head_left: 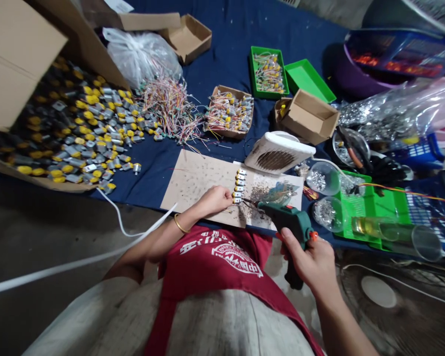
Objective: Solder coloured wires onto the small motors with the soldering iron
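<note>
A row of several small motors (239,184) with yellow ends and silver bodies stands on a cardboard sheet (192,178). My left hand (218,199) rests on the sheet with its fingers closed at the nearest motor (237,200) of the row. In my right hand (313,257) is a dark green, pistol-shaped electric screwdriver (287,217), gripped by its handle. Its thin dark tip points left and reaches that same nearest motor. Whether the tip touches the motor is too small to tell. Dark specks lie scattered on the sheet to the right of the row.
At left, a large cardboard box (25,64) spills loose motors. Wired motors fill a small carton (229,112) and a green tray (269,74). A white slatted device (279,152) stands behind the sheet. Right are cups of small metal parts (323,178) and green baskets (393,198).
</note>
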Demonstrator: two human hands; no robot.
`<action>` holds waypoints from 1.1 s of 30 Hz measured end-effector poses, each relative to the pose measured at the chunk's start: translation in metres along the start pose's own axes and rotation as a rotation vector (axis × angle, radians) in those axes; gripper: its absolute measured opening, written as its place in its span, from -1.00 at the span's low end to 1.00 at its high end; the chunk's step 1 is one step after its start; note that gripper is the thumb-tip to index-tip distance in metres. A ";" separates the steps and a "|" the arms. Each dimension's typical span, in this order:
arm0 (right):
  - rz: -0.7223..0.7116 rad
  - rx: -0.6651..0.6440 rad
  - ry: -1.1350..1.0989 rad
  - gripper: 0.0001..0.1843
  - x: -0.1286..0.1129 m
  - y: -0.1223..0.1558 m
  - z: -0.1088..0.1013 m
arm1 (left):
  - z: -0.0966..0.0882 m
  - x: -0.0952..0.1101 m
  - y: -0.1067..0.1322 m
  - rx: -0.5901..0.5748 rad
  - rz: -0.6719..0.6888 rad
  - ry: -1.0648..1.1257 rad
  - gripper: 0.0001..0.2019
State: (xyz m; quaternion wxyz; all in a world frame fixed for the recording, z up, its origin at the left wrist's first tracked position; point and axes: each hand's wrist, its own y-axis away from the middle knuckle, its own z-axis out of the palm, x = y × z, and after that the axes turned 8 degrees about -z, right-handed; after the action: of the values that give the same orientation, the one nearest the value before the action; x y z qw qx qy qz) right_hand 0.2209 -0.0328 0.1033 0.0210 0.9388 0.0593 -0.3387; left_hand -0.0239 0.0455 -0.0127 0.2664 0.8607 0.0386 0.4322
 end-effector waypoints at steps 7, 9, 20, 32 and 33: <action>0.014 0.053 -0.031 -0.36 0.002 0.004 0.003 | 0.000 0.000 0.000 0.003 -0.013 -0.005 -0.88; 0.000 0.071 -0.034 -0.39 0.002 0.004 0.003 | 0.001 0.000 -0.001 0.001 -0.010 -0.010 -0.88; 0.068 0.067 -0.101 -0.39 0.005 0.007 0.007 | 0.002 0.001 0.001 -0.004 -0.007 0.021 -0.87; 0.284 0.130 -0.152 -0.29 0.019 0.030 0.007 | -0.009 -0.010 0.030 0.261 0.305 -0.143 -0.84; 0.314 0.152 -0.163 -0.28 0.022 0.033 0.008 | -0.006 -0.010 0.034 0.301 0.333 -0.191 -0.87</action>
State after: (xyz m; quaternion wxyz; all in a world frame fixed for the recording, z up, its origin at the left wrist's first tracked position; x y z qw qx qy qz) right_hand 0.2364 -0.0644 0.0834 0.0073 0.9048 -0.1156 -0.4099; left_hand -0.0408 0.0162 -0.0003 0.0624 0.9221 -0.0651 0.3764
